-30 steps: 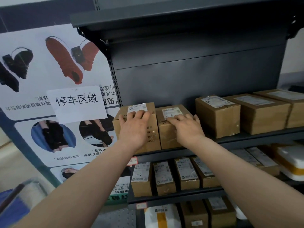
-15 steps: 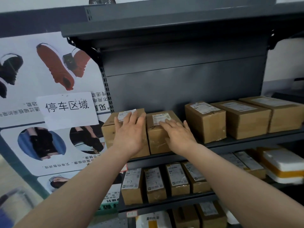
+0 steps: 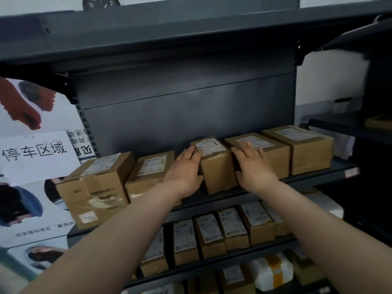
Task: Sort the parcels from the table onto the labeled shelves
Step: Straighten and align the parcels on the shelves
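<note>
Dark grey metal shelving unit (image 3: 191, 115) fills the view. A poster (image 3: 25, 211) covers the wall at the left, with a white paper sign (image 3: 38, 155) stuck over it.

Middle shelf (image 3: 314, 179) carries five brown cardboard parcels in a row, each with a white label on top. The left-end parcel (image 3: 95, 187) is the nearest and sits at the shelf's left edge. The second parcel (image 3: 148, 170) is just beside it. The third parcel (image 3: 216, 166) stands alone in the middle, turned slightly. The fourth parcel (image 3: 273, 153) and fifth parcel (image 3: 307, 149) lie touching at the right.

On the shelf below stands a row of smaller parcels (image 3: 209, 236), labels up. A white package with yellow tape (image 3: 273, 270) lies lower still.

Left hand (image 3: 186, 172): fingers straight, flat against the third parcel's left face, thumb at its near lower corner. Right hand (image 3: 252, 166): fingers straight, against the same parcel's right side, fingertips over the fourth parcel's top. The third parcel rests on the shelf between both palms.

A clock (image 3: 99, 2) shows partly at the top edge.
</note>
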